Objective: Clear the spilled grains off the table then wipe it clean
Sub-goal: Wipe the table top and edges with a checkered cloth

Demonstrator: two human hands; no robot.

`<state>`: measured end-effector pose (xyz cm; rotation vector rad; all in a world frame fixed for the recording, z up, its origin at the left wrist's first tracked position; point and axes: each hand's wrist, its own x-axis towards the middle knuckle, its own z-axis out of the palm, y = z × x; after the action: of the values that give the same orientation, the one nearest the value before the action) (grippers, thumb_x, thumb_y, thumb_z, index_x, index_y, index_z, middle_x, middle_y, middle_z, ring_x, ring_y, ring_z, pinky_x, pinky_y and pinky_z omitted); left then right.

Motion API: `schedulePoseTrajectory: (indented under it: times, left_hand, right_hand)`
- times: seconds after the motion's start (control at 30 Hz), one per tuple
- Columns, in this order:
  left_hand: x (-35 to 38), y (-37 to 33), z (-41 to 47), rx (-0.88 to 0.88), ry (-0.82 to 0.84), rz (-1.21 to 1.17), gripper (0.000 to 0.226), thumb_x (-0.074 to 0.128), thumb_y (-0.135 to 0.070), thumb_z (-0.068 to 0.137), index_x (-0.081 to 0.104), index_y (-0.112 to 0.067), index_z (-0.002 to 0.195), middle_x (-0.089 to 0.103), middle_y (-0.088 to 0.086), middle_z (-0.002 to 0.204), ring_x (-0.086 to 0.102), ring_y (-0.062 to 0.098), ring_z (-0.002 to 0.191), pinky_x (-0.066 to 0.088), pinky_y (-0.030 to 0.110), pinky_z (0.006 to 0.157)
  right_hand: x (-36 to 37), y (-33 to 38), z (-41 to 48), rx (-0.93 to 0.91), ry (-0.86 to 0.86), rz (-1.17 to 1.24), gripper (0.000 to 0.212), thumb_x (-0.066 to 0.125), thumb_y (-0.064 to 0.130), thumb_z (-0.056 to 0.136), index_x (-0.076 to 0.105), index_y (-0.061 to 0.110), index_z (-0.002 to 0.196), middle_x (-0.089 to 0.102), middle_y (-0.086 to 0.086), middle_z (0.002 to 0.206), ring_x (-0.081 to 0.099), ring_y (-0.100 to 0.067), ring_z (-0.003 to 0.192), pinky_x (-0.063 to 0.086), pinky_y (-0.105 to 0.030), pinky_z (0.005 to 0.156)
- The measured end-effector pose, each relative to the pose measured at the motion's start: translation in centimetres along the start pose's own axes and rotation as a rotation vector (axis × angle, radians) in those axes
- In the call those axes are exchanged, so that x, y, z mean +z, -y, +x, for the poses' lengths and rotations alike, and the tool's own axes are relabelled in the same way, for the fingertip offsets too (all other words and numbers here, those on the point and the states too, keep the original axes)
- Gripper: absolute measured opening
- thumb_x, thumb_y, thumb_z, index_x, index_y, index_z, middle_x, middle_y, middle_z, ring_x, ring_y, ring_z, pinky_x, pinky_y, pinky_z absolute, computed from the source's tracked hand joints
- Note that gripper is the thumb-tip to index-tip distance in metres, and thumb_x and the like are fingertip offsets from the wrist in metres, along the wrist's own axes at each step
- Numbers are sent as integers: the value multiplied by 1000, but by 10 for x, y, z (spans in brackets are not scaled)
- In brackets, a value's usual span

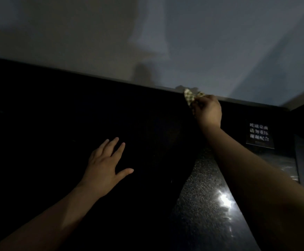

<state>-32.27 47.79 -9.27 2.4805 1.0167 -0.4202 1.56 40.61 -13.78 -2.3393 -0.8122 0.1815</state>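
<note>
The scene is dim. A black glossy table (60, 113) fills the lower part of the head view. My right hand (208, 110) reaches to the table's far edge and is closed on a small checked cloth (190, 96), bunched at my fingertips against the surface. My left hand (105, 166) lies flat on the table near the middle, fingers spread, holding nothing. No grains can be made out on the dark surface.
A pale wall (147, 42) rises directly behind the table's far edge. At the right, a small dark sign with white characters (259, 134) sits on the table. A bright light reflection (224, 199) glints on the speckled surface at lower right.
</note>
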Motion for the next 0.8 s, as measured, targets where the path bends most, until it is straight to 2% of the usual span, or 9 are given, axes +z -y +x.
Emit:
schedulePoseTrajectory:
  times: [0.07, 0.17, 0.23, 0.33, 0.43, 0.5, 0.6, 0.7, 0.8]
  left_hand:
    - [6, 4, 0, 10, -20, 28, 103, 13, -85, 65, 5, -30, 152, -8, -7, 160, -11, 15, 146, 3, 41, 119]
    - [9, 6, 1, 10, -42, 32, 103, 13, -85, 64, 8, -30, 152, -6, -7, 160, -9, 15, 146, 4, 44, 119]
    - [10, 5, 2, 7, -58, 23, 103, 13, -84, 64, 11, -29, 152, -3, -6, 160, -7, 16, 147, 4, 45, 119]
    - [11, 4, 3, 7, -58, 38, 103, 13, -84, 64, 10, -29, 152, -4, -5, 160, -7, 17, 147, 5, 46, 119]
    - [11, 5, 5, 16, -55, 40, 101, 24, -86, 69, 8, -30, 152, -6, -5, 160, -8, 17, 147, 4, 45, 119]
    - [12, 5, 6, 14, -59, 47, 95, 38, -79, 76, 7, -31, 152, -8, -6, 160, -10, 16, 146, 3, 45, 119]
    - [12, 4, 6, 13, -61, 43, 92, 45, -73, 79, 6, -30, 152, -9, -6, 160, -11, 16, 146, 2, 45, 119]
    - [10, 3, 6, 10, -49, 43, 93, 45, -72, 79, 5, -31, 152, -10, -6, 159, -13, 16, 146, 2, 46, 119]
    - [8, 3, 7, -2, -25, 89, 92, 42, -73, 81, 0, -32, 152, -14, -7, 159, -16, 15, 145, 2, 46, 119]
  right_hand:
    - [11, -1, -8, -14, 2, 47, 22, 66, 19, 85, 73, 8, 103, 63, -15, 103, 59, -33, 93, 49, -38, 88]
    - [12, 5, -55, -148, 48, 58, 11, 69, 10, 84, 74, 3, 91, 62, -14, 99, 53, -24, 89, 36, -20, 79]
    - [8, 8, -94, -234, 130, 96, 12, 69, 12, 84, 74, 7, 94, 60, -8, 99, 52, -17, 89, 33, -11, 77]
    - [-5, 12, -120, -277, 249, 147, 14, 69, 14, 85, 75, 12, 97, 58, 2, 95, 56, -14, 86, 40, -14, 79]
    - [-21, 17, -85, -226, 73, 178, 13, 67, 15, 85, 74, 6, 92, 57, 0, 88, 57, -13, 82, 42, -12, 77]
    - [-21, 13, -46, -162, -28, 70, 19, 66, 19, 87, 74, 8, 100, 59, -7, 92, 57, -23, 87, 47, -26, 79]
    - [-8, 2, -6, -38, 15, -13, 23, 63, 24, 86, 74, 10, 100, 62, -14, 99, 59, -36, 90, 50, -43, 83]
    - [7, 6, -24, -9, 46, -4, 19, 68, 17, 84, 74, 6, 99, 63, -17, 107, 60, -36, 94, 47, -34, 86]
    - [13, 16, -79, -146, 73, 5, 15, 70, 14, 85, 75, 8, 98, 63, -11, 105, 58, -29, 93, 37, -25, 78]
